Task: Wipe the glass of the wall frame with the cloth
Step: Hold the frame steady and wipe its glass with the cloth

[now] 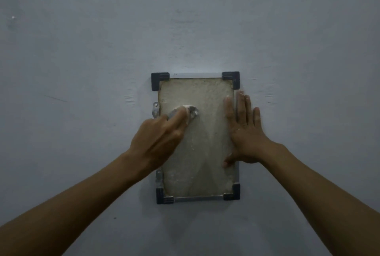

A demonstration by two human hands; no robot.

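You face a big grey wall [82, 50]. The wall frame [196, 75] hangs in the middle of it, with dark corner pieces and cloudy glass [205, 148]. Your right hand [245, 132] lies flat on the frame's right edge, fingers spread a little. Your left hand [158, 138] reaches over the left side of the glass, its fingers pinched on a small white cloth [188, 111], which presses on the glass.
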